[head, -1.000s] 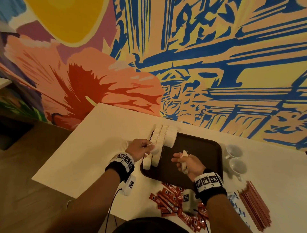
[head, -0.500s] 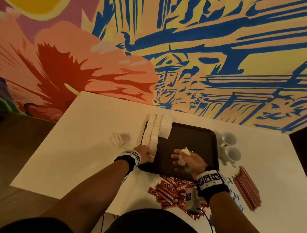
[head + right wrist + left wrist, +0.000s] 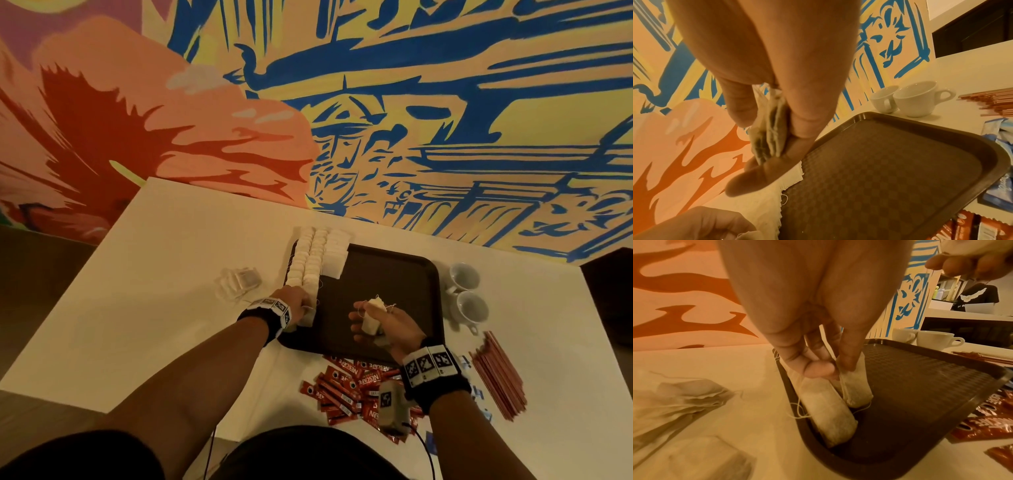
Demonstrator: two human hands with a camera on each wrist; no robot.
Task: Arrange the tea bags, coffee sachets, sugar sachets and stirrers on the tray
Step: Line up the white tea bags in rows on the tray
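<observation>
My left hand [image 3: 818,340] pinches two tea bags [image 3: 838,402] at the tray's [image 3: 394,274] near-left corner, long axes along the rows [image 3: 310,260], while my right hand [image 3: 387,322] pinches spare bags [image 3: 768,129] nearby.

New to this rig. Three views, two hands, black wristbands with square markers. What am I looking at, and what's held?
No robot here: a person works with bare hands, wearing one camera on the head and one on each wrist. The wide picture is the head view, looking down; the two close pictures look along each hand at its fingers.

On the white table sits a brown tray with rows of tea bags along its left edge. The left hand pinches two tea bags at the tray's near left corner. The right hand, above the tray, holds a small bunch of tea bags.

Off the tray: red Nescafe coffee sachets at the near edge, stirrers and blue sachets on the right, two white cups, and a clear plastic wrapper on the left.
</observation>
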